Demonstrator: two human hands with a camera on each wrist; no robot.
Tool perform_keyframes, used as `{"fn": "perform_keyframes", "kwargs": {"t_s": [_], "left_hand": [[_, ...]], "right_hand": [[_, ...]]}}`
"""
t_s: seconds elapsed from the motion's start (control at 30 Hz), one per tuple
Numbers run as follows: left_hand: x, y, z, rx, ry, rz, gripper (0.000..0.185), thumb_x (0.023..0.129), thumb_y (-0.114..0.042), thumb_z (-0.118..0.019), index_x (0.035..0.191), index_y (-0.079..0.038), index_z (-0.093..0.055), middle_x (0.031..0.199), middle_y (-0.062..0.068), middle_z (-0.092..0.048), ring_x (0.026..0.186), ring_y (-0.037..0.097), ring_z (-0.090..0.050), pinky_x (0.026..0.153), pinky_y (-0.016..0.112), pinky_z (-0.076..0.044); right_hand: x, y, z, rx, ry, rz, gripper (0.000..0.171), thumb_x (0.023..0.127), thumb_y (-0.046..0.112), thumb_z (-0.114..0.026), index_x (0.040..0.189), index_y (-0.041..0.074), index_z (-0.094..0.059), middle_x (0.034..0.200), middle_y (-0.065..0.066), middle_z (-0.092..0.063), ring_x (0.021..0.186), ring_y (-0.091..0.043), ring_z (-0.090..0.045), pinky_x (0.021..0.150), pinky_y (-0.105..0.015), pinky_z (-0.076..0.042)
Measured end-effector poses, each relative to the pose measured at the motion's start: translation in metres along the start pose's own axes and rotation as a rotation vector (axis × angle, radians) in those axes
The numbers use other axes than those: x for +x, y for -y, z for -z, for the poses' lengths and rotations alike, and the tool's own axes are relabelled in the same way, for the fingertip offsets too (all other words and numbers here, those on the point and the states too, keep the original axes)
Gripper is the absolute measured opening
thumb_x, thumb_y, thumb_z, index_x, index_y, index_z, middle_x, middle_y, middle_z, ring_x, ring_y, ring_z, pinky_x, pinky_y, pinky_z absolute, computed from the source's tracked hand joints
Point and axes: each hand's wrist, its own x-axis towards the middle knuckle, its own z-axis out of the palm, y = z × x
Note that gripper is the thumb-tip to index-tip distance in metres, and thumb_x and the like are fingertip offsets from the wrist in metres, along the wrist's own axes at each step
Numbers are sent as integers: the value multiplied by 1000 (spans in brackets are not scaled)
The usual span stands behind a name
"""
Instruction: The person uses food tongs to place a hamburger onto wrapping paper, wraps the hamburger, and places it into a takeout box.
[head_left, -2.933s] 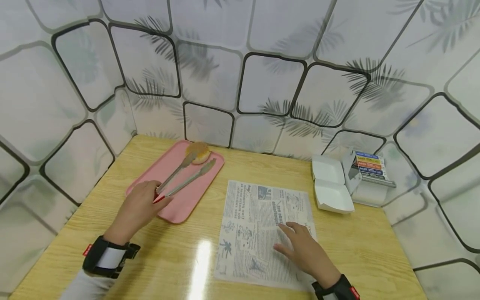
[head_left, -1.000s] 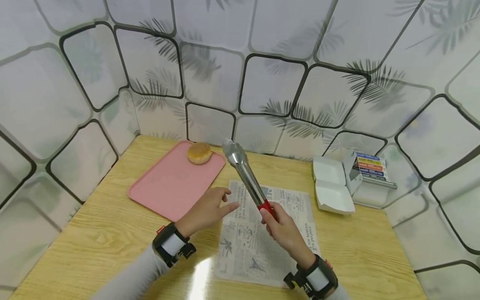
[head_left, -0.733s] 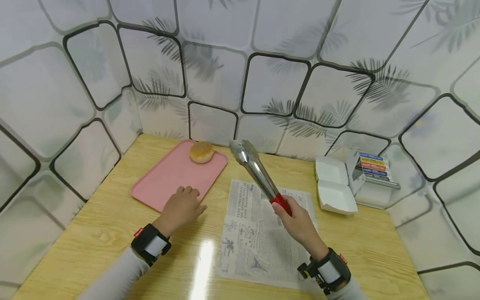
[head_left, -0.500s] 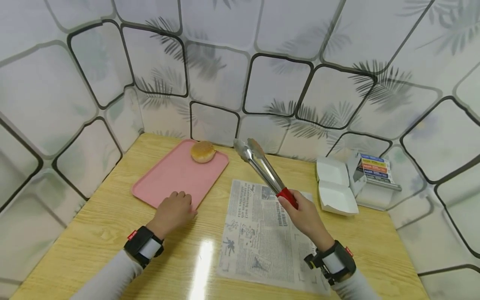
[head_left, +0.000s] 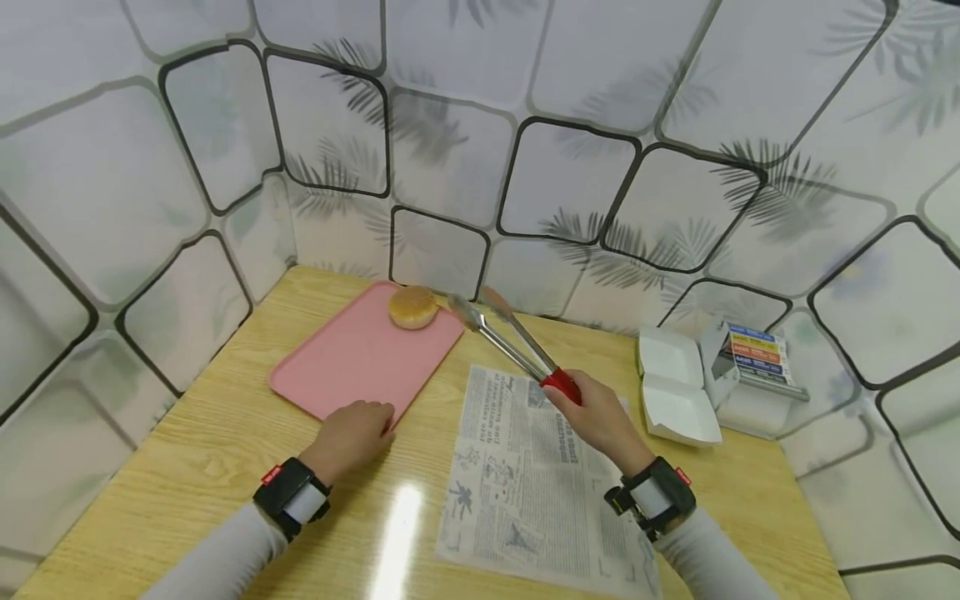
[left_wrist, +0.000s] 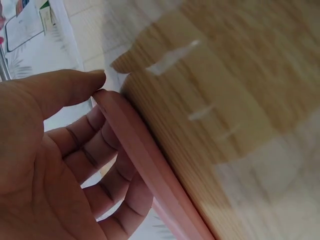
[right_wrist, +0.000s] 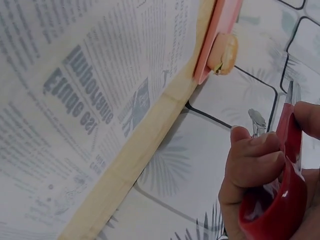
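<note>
My right hand (head_left: 592, 414) grips the red handle (head_left: 560, 386) of metal tongs (head_left: 498, 331). They are held above the table, their tips spread apart and pointing at a round bun (head_left: 413, 307). The bun sits at the far corner of a pink tray (head_left: 352, 362). My left hand (head_left: 352, 432) is at the tray's near corner. In the left wrist view the tray rim (left_wrist: 137, 157) runs between the thumb (left_wrist: 65, 90) and the fingers (left_wrist: 100, 165). The right wrist view shows the red handle (right_wrist: 280, 200) in my curled fingers, with the bun (right_wrist: 223, 52) beyond.
A printed paper sheet (head_left: 525, 475) lies flat on the wooden table (head_left: 187, 450) under my right forearm. An open white box (head_left: 678, 387) and a dispenser with coloured labels (head_left: 750, 354) stand at the right. Patterned wall panels enclose the table on three sides.
The tongs went from my left hand on the tray to my right hand. They now tilt lower toward the bun with their tips apart. My left hand moved back to the tray's near corner.
</note>
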Motion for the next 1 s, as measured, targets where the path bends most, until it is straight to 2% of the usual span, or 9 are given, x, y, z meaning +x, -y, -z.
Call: {"fn": "perform_keyframes", "kwargs": {"t_s": [0.1,0.23,0.43,0.53,0.7,1.0], "left_hand": [[0,1,-4,16,-19,-8,33,92,-13,-75,72,-14,-48,64,-3,-47,59,13,-49,52,30,-42],[-1,-1,-7,22,-50,-16,32,91,-11,-76,74,-13,-49,65,-2,-51,62,16,-55,52,32,-47],[-3,-4,-8,27,-84,-24,25,94,-8,-71,77,-11,-53,68,1,-57,66,21,-61,53,35,-51],[-4,-5,-9,25,-85,-20,21,96,-6,-67,78,-10,-56,69,2,-59,67,22,-61,53,36,-52],[-4,-5,-11,22,-93,-17,20,96,-6,-67,79,-11,-57,70,2,-60,67,22,-60,54,36,-52],[-6,-2,-11,7,-135,-27,23,94,-2,-67,77,-10,-54,67,3,-56,64,23,-58,49,37,-49]], "right_hand": [[10,7,-4,-32,37,19,56,101,44,-61,140,4,-56,117,-14,-67,96,-28,-65,78,-44,-56],[26,18,-7,-110,77,61,57,102,44,-60,140,2,-56,115,-15,-68,93,-27,-66,77,-44,-56],[50,37,-9,-215,118,110,43,101,43,-61,120,5,-66,88,-6,-65,69,-20,-57,59,-36,-47],[60,45,-13,-265,126,128,39,100,44,-62,111,6,-67,80,-4,-60,64,-20,-54,55,-35,-42],[75,54,-20,-333,130,118,39,99,45,-64,109,7,-66,80,-4,-60,64,-20,-54,53,-35,-43],[88,67,-29,-365,143,98,42,99,45,-64,113,6,-67,84,-6,-61,68,-22,-55,55,-36,-44]]}}
